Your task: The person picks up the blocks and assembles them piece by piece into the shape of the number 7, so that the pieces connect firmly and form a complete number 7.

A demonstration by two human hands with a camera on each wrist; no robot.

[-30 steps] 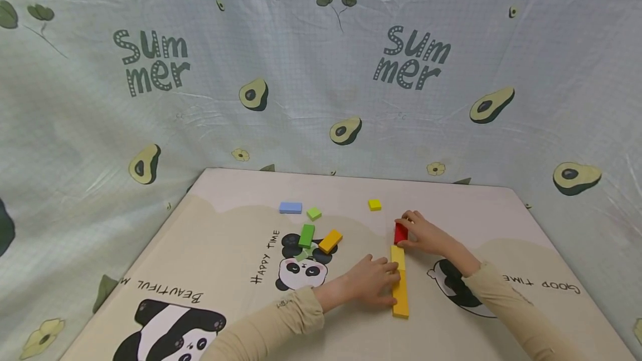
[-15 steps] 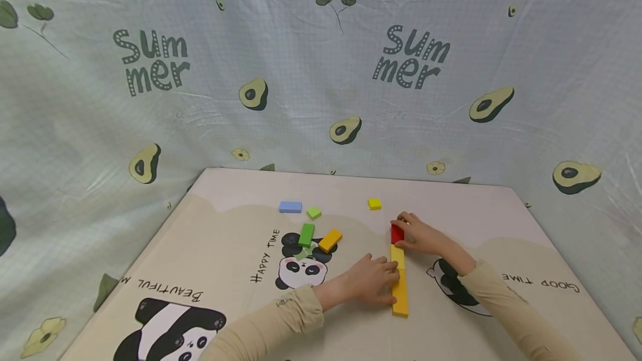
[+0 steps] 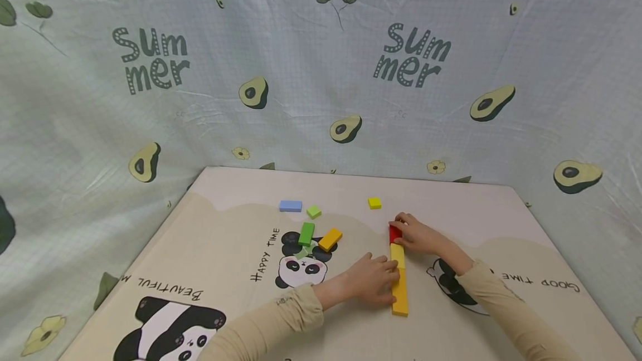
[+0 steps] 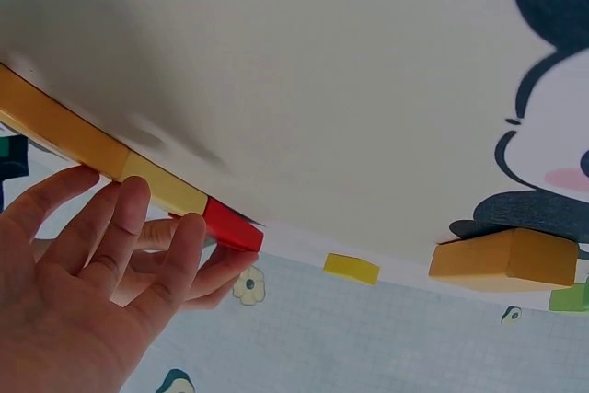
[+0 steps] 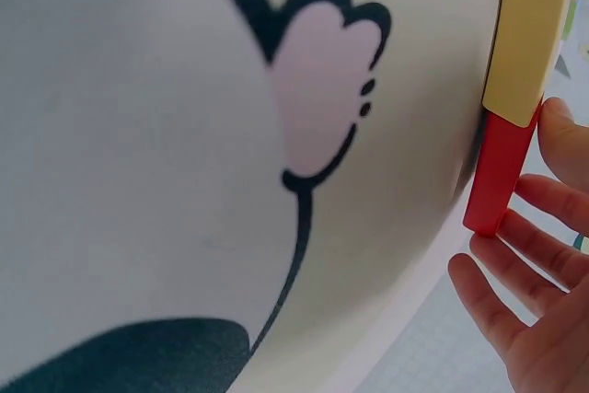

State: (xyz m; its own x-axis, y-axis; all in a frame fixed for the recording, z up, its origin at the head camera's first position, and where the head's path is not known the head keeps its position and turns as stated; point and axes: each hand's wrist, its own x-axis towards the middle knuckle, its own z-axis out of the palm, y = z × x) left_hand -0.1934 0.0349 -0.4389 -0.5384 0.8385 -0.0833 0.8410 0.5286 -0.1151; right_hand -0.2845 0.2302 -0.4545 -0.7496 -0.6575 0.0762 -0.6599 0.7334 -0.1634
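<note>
A row of flat toy blocks lies end to end: a long orange block (image 3: 400,301) nearest, a pale yellow block (image 3: 397,253) in the middle, and a red block (image 3: 394,234) at the far end. My right hand (image 3: 425,237) pinches the red block between thumb and fingers, its near end against the pale yellow one. From the left, my left hand (image 3: 370,281) rests its spread, gently bent fingertips on the orange and pale yellow blocks. In the left wrist view, the three blocks meet in one line beside the left fingers (image 4: 175,269).
Left of the row lie a shorter orange block (image 3: 330,239), a green block (image 3: 306,234), a light green square block (image 3: 314,211) and a blue block (image 3: 291,206). A small yellow block (image 3: 374,203) sits beyond. A patterned curtain (image 3: 301,60) hangs behind the table's far edge.
My right hand has slid the red block slightly left, lining it up with the pale yellow block. My left hand has stayed in place on the row.
</note>
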